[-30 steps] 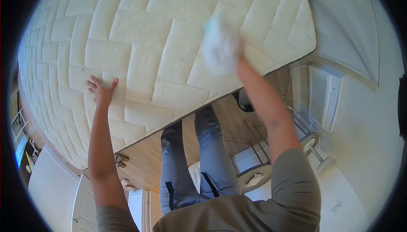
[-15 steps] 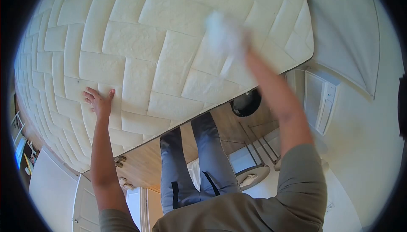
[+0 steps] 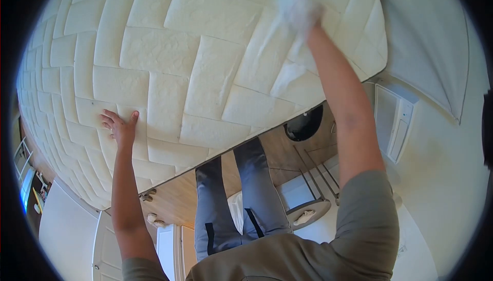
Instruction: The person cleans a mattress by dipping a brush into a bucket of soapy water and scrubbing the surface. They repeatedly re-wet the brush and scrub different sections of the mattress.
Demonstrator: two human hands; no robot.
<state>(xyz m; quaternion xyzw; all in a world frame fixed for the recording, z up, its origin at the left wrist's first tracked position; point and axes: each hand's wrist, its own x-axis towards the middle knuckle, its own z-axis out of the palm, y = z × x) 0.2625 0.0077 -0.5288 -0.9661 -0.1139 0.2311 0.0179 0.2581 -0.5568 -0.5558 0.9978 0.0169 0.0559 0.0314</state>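
A large cream mattress (image 3: 169,91) with a quilted brick pattern fills the upper part of the head view. My left hand (image 3: 121,127) rests on its surface at the lower left, fingers spread, holding nothing. At the upper right, my right hand (image 3: 303,11) is over the mattress and smeared by motion. Something white covers it, a glove, cloth or foam, with a pale bluish end; its fingers are hidden. Wet-looking whitish streaks (image 3: 287,78) show on the mattress below that hand.
Beneath the mattress edge, a black round object (image 3: 304,124) sits on the wood floor. Nearby are a round stool (image 3: 306,214) lying with its legs up, a white appliance (image 3: 393,122) and a grey-white sheet (image 3: 426,39). A white door (image 3: 105,245) stands lower left.
My right hand has moved up and to the right across the mattress. A whitish streak below it is now more visible. My left hand stays in place.
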